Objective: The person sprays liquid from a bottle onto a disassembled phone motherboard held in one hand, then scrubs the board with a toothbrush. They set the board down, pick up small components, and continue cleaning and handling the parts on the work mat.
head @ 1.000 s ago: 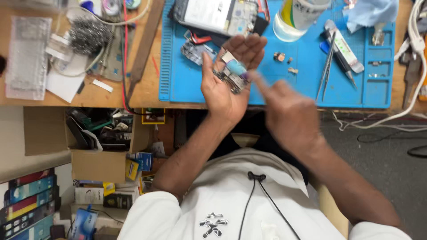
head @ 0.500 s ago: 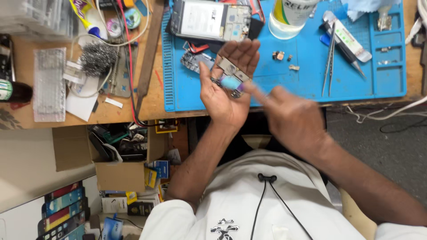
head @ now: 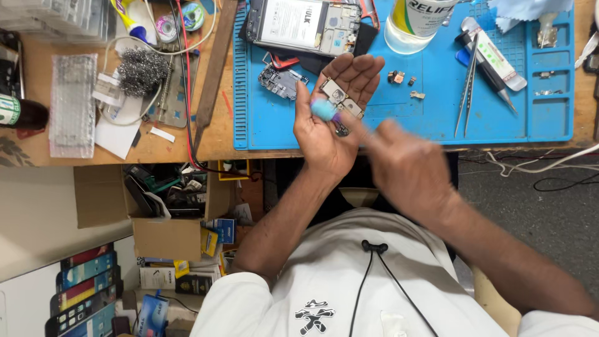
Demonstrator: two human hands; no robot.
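Small circuit board (head: pixel 342 100) lies flat across the upturned palm of the left hand (head: pixel 329 118), whose fingers are spread open and slightly cupped beneath it. A light blue tool tip (head: pixel 323 110) touches the board's near end. The right hand (head: pixel 409 167) sits just beside the left wrist, blurred; its fingers appear gathered toward that tool, but the grip itself cannot be told. Beyond the left fingertips, an opened phone (head: pixel 306 26) rests on the blue work mat (head: pixel 430 118). A loose metal frame part (head: pixel 281 81) lies beside the left thumb. Tweezers (head: pixel 469 84) lie well apart, past the right hand.
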